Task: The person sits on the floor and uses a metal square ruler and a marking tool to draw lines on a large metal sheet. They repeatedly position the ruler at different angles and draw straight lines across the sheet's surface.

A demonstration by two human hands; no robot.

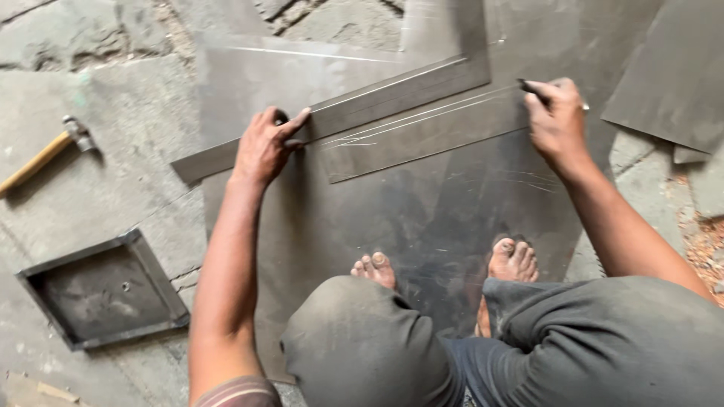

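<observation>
I squat on a large dark metal sheet [422, 211] lying on the floor, with both bare feet on it. My left hand [265, 143] presses down on a long flat L-shaped steel square [392, 98] that lies slanted across the sheet. My right hand [556, 113] grips a thin dark scriber [532, 89] with its tip at the square's edge, near the corner of the L. Several bright scratched lines [422, 117] run along the sheet just below the square.
A wooden-handled hammer [47, 154] lies on the concrete floor at the left. A shallow square metal tray [102, 290] sits at the lower left. More grey sheets [671, 75] lie at the upper right, and rubble [705, 241] at the right edge.
</observation>
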